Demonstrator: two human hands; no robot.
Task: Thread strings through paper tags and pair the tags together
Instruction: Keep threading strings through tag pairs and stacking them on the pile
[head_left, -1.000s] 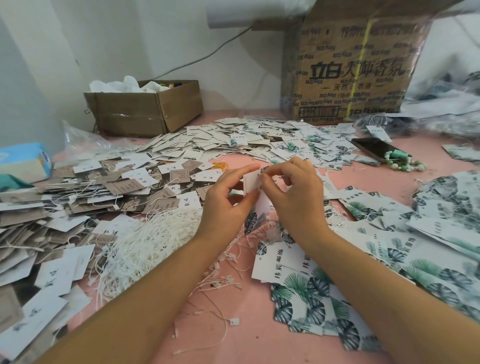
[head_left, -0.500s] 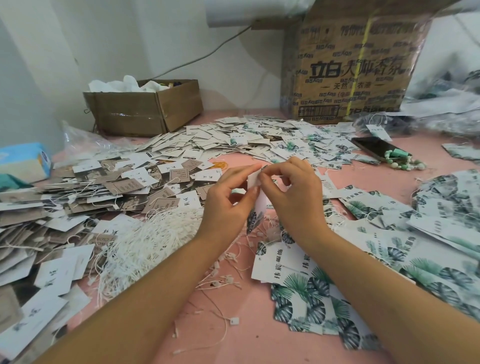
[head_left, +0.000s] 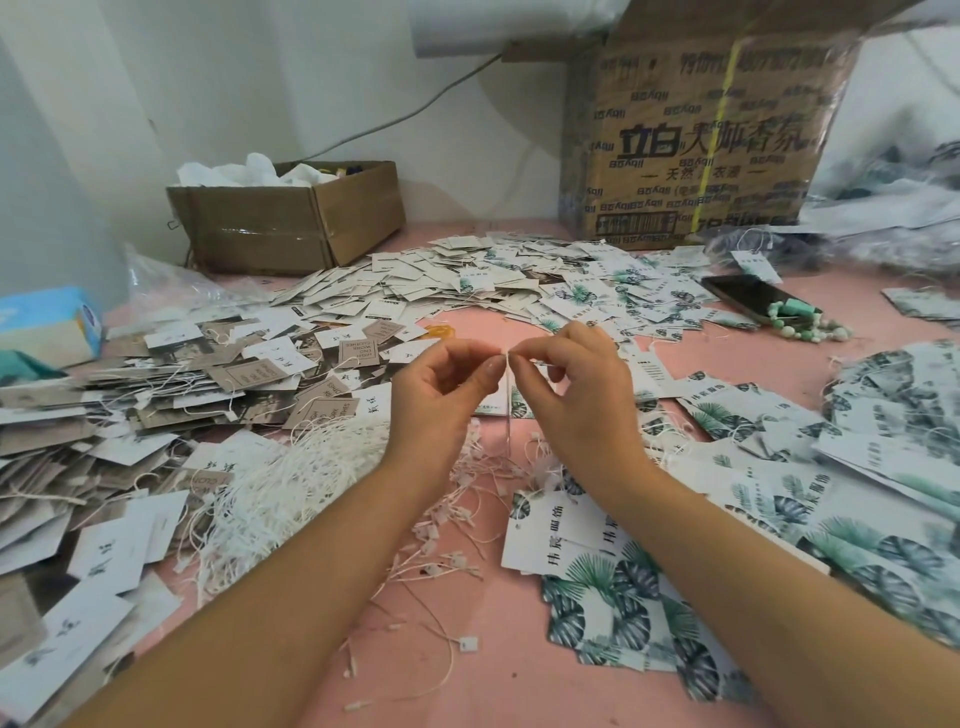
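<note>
Both hands are lifted above the pink tabletop (head_left: 509, 670); the left hand (head_left: 441, 389) and the right hand (head_left: 576, 389) meet fingertip to fingertip, each pinching the top of a thin white string (head_left: 507, 366) between thumb and forefinger, with the other fingers loosely curled aside. The string drops straight down from the pinch; a leaf-printed white paper tag (head_left: 519, 402) shows blurred just below the hands, and I cannot tell whether it hangs on the string or lies on the tabletop behind. Working high and close probably keeps the string taut and its ends in sight; the step looks like drawing or closing the loop.

The supplies lie sorted by kind, likely so each is an easy reach: a heap of loose white strings (head_left: 291, 478) beside the left forearm; clasp-ended strings (head_left: 447, 561) scattered between the arms; a fan of green leaf-printed tags (head_left: 623, 613) under the right forearm; a spread of white and brown card tags (head_left: 156, 405) to the left; a far pile of tags (head_left: 519, 280) pushed back, perhaps finished pairs.

The brown card tags read "HIGH" and "CLOTHES", seen upside down; the leaf-printed tags carry bold black Chinese characters too skewed to read surely; the large brown cardboard carton (head_left: 701, 156) at the back is printed "立白" with more characters and "天然" beneath; a black phone (head_left: 737, 296) lies beside it, face up and blank.
</note>
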